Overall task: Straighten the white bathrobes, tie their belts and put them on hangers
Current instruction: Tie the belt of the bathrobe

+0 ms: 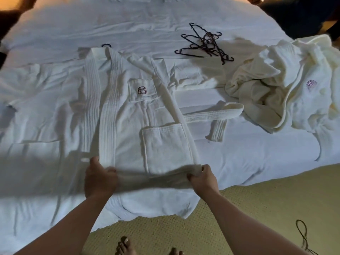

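A white bathrobe lies flat on the bed, collar away from me, a dark hanger hook showing above the collar. Its belt trails to the right of the robe. My left hand and my right hand both grip the robe's lower front edge, bunched and blurred between them, near the bed's front edge. A second white bathrobe lies crumpled at the right. A pile of dark hangers sits behind the robes.
The bed has a white sheet and fills most of the view. Yellow-green carpet lies below it, with a dark cord at the lower right. My bare feet stand at the bottom edge.
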{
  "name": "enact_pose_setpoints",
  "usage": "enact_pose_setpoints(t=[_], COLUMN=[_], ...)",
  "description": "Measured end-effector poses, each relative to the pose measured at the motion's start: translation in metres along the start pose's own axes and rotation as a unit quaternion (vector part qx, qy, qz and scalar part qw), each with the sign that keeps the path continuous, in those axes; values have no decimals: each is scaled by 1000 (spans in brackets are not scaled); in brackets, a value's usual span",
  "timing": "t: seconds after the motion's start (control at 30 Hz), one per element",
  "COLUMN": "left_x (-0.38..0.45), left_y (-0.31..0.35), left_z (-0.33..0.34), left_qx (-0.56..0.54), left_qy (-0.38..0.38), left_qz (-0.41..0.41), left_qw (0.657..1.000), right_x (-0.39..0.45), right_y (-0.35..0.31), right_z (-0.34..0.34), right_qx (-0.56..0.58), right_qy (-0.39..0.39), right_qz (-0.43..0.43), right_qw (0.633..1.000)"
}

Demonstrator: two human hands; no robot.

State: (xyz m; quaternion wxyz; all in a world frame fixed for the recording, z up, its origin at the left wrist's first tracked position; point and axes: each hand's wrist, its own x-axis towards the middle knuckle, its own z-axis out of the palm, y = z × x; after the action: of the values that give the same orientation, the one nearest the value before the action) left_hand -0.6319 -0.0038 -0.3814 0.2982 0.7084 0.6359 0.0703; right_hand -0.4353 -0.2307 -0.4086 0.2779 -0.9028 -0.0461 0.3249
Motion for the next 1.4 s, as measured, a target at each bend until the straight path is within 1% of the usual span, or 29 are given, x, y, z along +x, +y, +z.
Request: enact_pose_setpoints(t=[0.07, 0.1, 0.13, 0.17, 0.27, 0.37, 0.5, 0.67, 0.73, 0.8, 0.83, 0.9, 0.97, 1.03, 1.1, 1.13, 1.17, 1.2, 1.23, 1.27, 1.3, 1.33, 1.37, 1.4], left_x=[-11, -15, -19, -21, -25, -26, -21, -1, 9, 17, 25, 31, 38, 41, 40, 38, 36, 35, 33, 32, 31, 29, 28, 26], left_y=[13, 19, 27, 35, 64, 86, 106, 130, 143, 158, 172, 187, 205, 226, 244, 252, 261, 269, 276, 284, 291, 295, 302, 305], left_z=[4, 7, 12, 16, 32, 51, 70, 83, 88, 92, 97, 102, 113, 125, 136, 141, 147, 153, 159, 166, 175, 182, 190, 196], left_qx=[48, 69, 85, 97, 116, 133, 144, 124, 114, 104, 106, 116, 125, 149, 165, 171, 176, 181, 188, 194, 201, 208, 215, 220], left_qy=[62, 83, 86, 75, 6, -52, -97, -128, -134, -136, -140, -144, -142, -159, -178, -187, -198, -209, -223, -233, -236, -236, -236, -238], left_qz=[56, 92, 124, 146, 185, 251, 303, 344, 366, 381, 396, 412, 427, 439, 440, 440, 441, 443, 441, 436, 429, 423, 414, 400], left_qw=[995, 990, 985, 982, 976, 957, 937, 922, 914, 908, 901, 892, 884, 872, 864, 861, 857, 853, 849, 847, 848, 850, 853, 858], right_x=[1, 0, 1, 3, 11, 21, 36, 65, 80, 95, 104, 111, 119, 126, 134, 138, 144, 151, 160, 170, 181, 188, 196, 199], right_y=[-4, -8, -12, -16, -29, -35, -37, -48, -57, -65, -68, -65, -55, -46, -40, -37, -35, -33, -29, -30, -33, -38, -44, -48], right_z=[0, -1, -5, -8, -22, -35, -50, -70, -73, -76, -82, -88, -96, -108, -122, -132, -146, -161, -176, -192, -207, -218, -225, -227], right_qx=[-16, -26, -31, -29, -17, 7, 43, 53, 13, -56, -82, -134, -174, -149, -141, -155, -163, -156, -115, -38, 60, 161, 244, 302], right_qy=[19, 33, 46, 53, 45, 41, 56, 78, 112, 148, 153, 123, 103, 90, 99, 121, 161, 219, 295, 374, 433, 467, 477, 467], right_qz=[-12, -18, -26, -39, -83, -124, -148, -128, -113, -74, -48, -14, -3, -17, -46, -58, -66, -74, -66, -35, 23, 94, 156, 205], right_qw=[1000, 999, 998, 997, 995, 991, 986, 987, 987, 985, 984, 983, 979, 985, 984, 979, 971, 960, 946, 926, 899, 864, 830, 806])
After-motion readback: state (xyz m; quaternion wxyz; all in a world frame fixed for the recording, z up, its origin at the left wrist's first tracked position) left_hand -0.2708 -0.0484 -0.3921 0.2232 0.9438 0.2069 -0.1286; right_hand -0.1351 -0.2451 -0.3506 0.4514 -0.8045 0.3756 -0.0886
